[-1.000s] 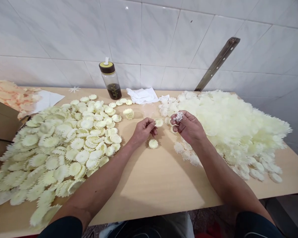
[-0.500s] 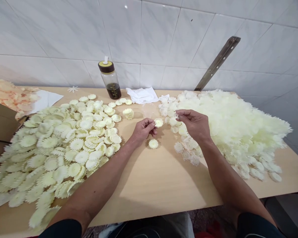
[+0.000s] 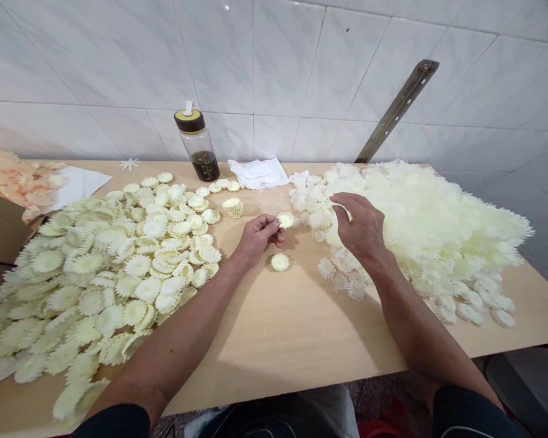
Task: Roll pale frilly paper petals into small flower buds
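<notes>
Now L hand (image 3: 257, 237) pinches pale flower (image 3: 285, 219); R hand (image 3: 362, 225) spread nr white pile (image 3: 442, 219).

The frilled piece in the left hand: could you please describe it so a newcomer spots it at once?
On the table, between the left heap and the right heap, find the left hand. Its fingers hold the frilled piece, unlike the similar loose piece lying on the table nearby.
</notes>
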The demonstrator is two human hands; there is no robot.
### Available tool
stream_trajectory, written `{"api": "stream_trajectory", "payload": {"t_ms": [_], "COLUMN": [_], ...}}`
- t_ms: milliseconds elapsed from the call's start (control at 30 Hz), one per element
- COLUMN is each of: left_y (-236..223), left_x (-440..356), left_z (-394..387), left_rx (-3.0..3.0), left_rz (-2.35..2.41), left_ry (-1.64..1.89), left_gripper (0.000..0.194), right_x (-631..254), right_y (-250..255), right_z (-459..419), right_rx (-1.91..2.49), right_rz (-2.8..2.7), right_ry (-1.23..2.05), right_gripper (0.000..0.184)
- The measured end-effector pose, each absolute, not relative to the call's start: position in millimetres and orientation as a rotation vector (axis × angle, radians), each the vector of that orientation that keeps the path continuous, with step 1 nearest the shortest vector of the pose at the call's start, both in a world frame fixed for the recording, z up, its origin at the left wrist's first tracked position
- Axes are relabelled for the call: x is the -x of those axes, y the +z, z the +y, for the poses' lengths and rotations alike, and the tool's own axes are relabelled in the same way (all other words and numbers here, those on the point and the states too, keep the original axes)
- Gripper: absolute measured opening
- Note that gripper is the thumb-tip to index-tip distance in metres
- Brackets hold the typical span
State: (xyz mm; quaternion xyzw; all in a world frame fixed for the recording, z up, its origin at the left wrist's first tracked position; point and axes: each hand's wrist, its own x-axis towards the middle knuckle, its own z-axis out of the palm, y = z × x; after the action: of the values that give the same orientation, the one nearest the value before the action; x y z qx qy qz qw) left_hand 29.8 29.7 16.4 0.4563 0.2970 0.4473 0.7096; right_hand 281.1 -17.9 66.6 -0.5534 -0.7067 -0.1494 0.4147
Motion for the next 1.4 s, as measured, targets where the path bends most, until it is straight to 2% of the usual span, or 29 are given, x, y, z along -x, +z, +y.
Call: {"api": "stream_trajectory", "payload": {"t_ms": [233,433,500,733,933,1067,1400], "left_y": [22,25,25,26,21,18,13], "left_x": [-27,-28,-28,-29,-32,-33,-32], "left_z": [28,24,24,24,23,23,27], "left_rx": [-0.867,-0.877,-0.874,-0.899,-1.065,-1.155,-1.044], "left_rz": [0.668,0.694,0.690,0.690,0.741,0.709,0.626], "left_ry": [1.020,1.053,1.061,1.036,1.005,0.979,0.893], "left_gripper": [0.029,0.026,0.025,0.029,0.037,0.037,0.043], "right_x": [-256,-229,-226,-242,-231,-219,-219], "right_y": [57,42,42,62,61,52,40], "right_z": [-24,-25,-25,-32,-36,-33,-26], "right_rx": [1.390,1.570,1.653,1.923,1.391,1.273,1.303], "right_rz": [-1.994,-2.362,-2.456,-2.168,-1.858,-1.826,-1.790], "right_ry": [-0.255,-0.195,-0.152,-0.177,-0.067,0.011,0.126], "right_gripper": [0.026,0.056,0.058,0.043,0.020,0.018,0.016]}}
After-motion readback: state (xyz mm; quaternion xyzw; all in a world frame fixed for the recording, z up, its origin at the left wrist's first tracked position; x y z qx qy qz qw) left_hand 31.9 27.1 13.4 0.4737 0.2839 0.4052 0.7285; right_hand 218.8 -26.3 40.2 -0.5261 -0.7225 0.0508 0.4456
